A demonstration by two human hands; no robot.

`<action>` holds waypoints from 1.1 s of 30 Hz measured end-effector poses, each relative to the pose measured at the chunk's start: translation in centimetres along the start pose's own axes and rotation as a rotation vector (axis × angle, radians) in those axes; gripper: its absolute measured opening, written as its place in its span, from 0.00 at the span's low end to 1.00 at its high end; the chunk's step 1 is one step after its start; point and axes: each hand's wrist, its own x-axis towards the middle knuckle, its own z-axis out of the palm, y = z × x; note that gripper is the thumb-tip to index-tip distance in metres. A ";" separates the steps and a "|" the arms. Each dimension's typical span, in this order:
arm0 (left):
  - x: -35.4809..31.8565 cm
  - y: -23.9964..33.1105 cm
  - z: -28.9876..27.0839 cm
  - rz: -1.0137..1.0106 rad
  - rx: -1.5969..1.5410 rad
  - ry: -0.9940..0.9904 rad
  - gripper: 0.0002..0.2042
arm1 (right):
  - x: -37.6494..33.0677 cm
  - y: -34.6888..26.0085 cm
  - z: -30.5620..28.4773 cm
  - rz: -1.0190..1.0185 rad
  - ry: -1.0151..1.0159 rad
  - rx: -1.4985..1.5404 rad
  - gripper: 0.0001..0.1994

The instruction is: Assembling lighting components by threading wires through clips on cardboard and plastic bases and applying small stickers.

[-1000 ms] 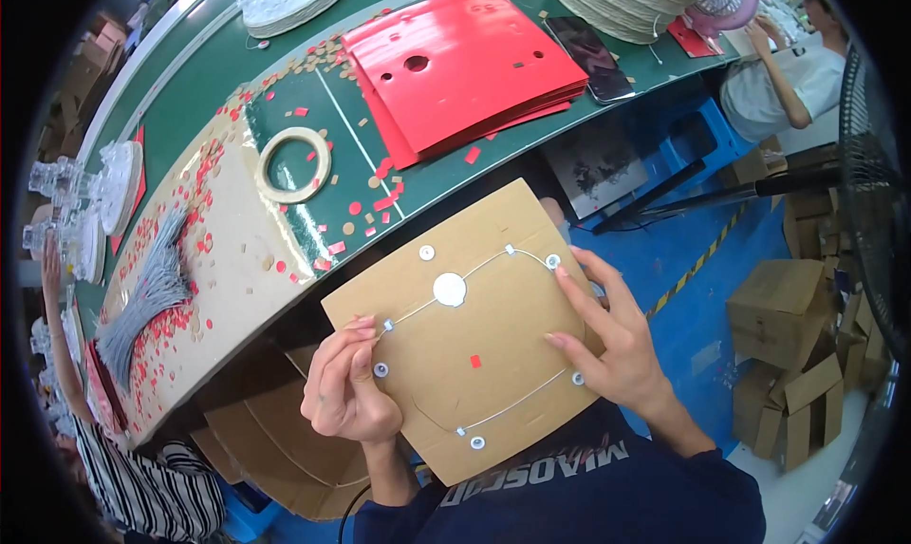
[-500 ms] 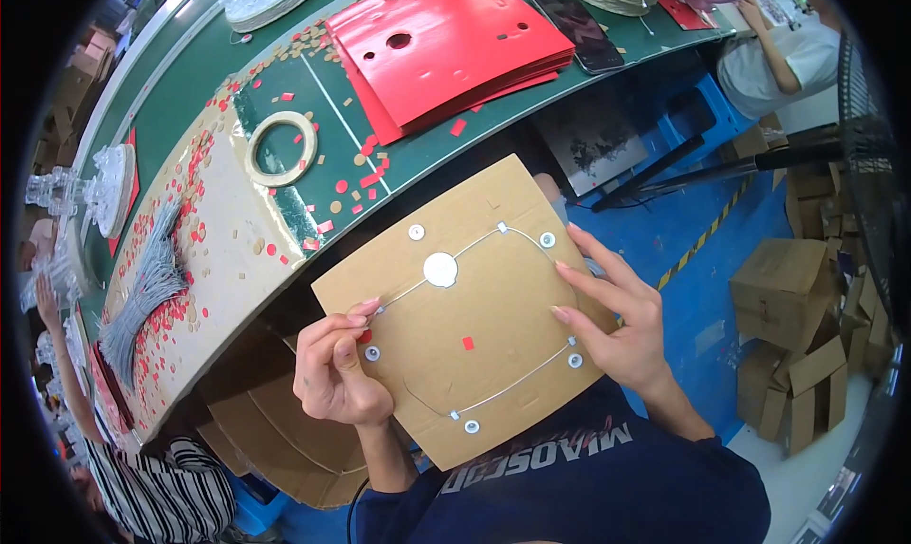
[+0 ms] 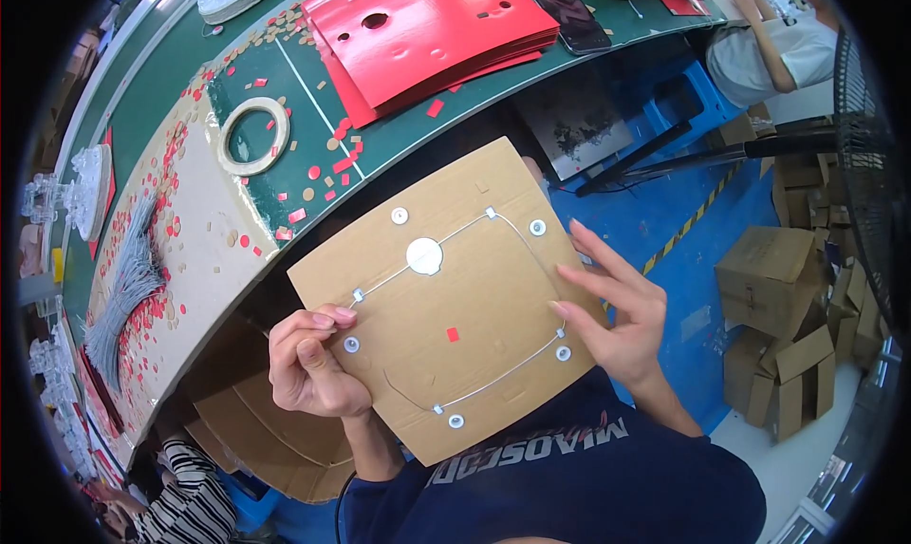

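A brown cardboard panel (image 3: 493, 307) tilts in front of my body, its far end near the table edge. A thin pale wire (image 3: 498, 383) loops over its face through small white clips (image 3: 359, 295), crossing a round white-filled hole (image 3: 424, 256). White round grommets (image 3: 456, 422) sit near the wire. At the panel's left edge, my left hand (image 3: 318, 368) is closed in a pinch on the wire beside a clip. My right hand (image 3: 622, 311) lies at the right edge with fingers spread, thumb and middle fingertips touching the panel near the wire. A red paper scrap (image 3: 453, 335) lies mid-panel.
On the curved green table (image 3: 285, 60) are stacked red sheets (image 3: 427, 31), a phone (image 3: 569, 17), a tape roll (image 3: 254, 136), grey wires (image 3: 123, 288) and scattered paper bits. Cardboard boxes (image 3: 769, 278) stand right, a fan (image 3: 868, 164) nearby. Other people work at both sides.
My view has shifted slightly, so the table and panel appear further left. The left fingers have slid a little down from the clip along the wire. The right hand keeps its place on the panel.
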 end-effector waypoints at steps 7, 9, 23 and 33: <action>0.5 0.1 -0.8 0.133 0.129 -0.099 0.14 | 0.5 -0.7 0.9 -0.073 -0.092 -0.047 0.26; 1.2 0.0 -0.4 0.186 0.191 -0.054 0.13 | 0.6 -1.0 1.2 -0.042 -0.063 -0.026 0.25; 2.8 1.1 0.7 0.547 0.399 -0.080 0.06 | 13.5 -2.6 4.8 -0.809 -0.609 -0.292 0.44; -1.9 7.2 1.8 -0.006 0.944 -0.308 0.27 | 8.2 -3.7 6.9 -0.286 -0.227 -0.686 0.42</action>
